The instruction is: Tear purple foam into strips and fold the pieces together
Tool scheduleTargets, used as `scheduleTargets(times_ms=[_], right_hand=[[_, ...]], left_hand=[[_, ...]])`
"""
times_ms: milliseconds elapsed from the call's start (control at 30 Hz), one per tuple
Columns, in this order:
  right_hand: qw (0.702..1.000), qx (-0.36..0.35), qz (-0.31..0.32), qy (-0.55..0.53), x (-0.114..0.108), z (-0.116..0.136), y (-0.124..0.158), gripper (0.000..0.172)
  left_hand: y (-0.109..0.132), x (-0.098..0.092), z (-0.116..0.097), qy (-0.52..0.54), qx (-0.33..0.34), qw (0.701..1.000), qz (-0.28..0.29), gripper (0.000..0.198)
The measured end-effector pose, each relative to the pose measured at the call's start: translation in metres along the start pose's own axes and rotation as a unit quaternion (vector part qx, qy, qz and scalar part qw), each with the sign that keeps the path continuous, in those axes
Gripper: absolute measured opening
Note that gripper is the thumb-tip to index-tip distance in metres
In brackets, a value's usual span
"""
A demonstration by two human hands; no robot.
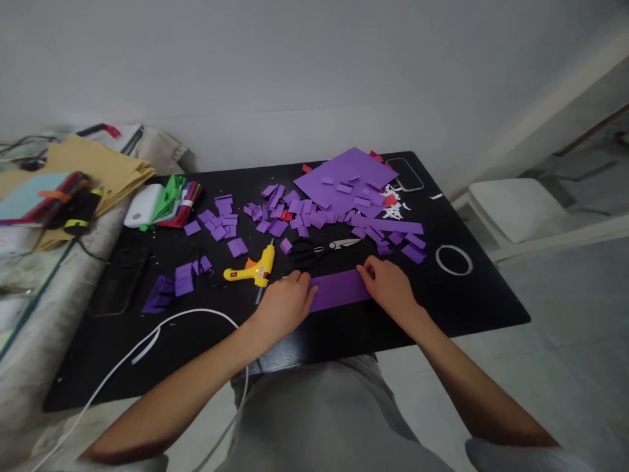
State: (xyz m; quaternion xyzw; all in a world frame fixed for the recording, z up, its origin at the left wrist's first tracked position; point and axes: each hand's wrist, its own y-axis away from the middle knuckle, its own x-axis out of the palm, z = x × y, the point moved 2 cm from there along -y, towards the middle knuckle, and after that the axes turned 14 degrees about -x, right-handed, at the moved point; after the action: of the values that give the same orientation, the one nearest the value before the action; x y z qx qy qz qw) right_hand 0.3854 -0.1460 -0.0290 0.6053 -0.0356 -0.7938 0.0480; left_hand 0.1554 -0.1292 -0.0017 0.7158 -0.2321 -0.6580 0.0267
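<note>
A purple paper strip (339,290) lies near the front edge of the black table (472,308), stretched between my two hands. My left hand (286,298) is closed on its left end, with the thumb along the edge. At the other end, the fingers of my right hand (386,282) pinch the strip. Just beyond it are black-handled scissors (327,249), blades pointing right. A yellow glue gun (253,267) rests to the left of my left hand, close to the fingers.
Many small purple pieces (275,226) and a large purple sheet (344,174) cover the back. White scraps (393,208) and a ring (453,260) lie right. Folded purple pieces (184,280), a phone (118,282) and a white cable (196,311) are left. A white stool (521,206) stands beyond.
</note>
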Motion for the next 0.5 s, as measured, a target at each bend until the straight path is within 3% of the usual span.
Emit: scheduleTargets(times_ms=[133,233,367,500], right_hand=[[1.0,-0.01,-0.008,0.008,0.001,-0.001,0.001,0.023],[1.0,-0.015,-0.02,0.007,0.003,-0.002,0.002,0.023],[1.0,-0.007,-0.021,0.002,0.003,-0.001,0.003,0.024],[1.0,-0.011,-0.016,-0.007,0.003,-0.001,0.003,0.025]], left_hand=[[-0.026,0.007,-0.03,0.008,-0.011,1.0,0.017,0.038],[-0.037,0.013,-0.04,0.007,-0.037,0.999,0.007,0.047],[-0.039,0.014,-0.036,0.006,-0.067,0.998,0.005,0.053],[-0.034,0.012,-0.017,0.009,-0.085,0.996,0.021,0.055]])
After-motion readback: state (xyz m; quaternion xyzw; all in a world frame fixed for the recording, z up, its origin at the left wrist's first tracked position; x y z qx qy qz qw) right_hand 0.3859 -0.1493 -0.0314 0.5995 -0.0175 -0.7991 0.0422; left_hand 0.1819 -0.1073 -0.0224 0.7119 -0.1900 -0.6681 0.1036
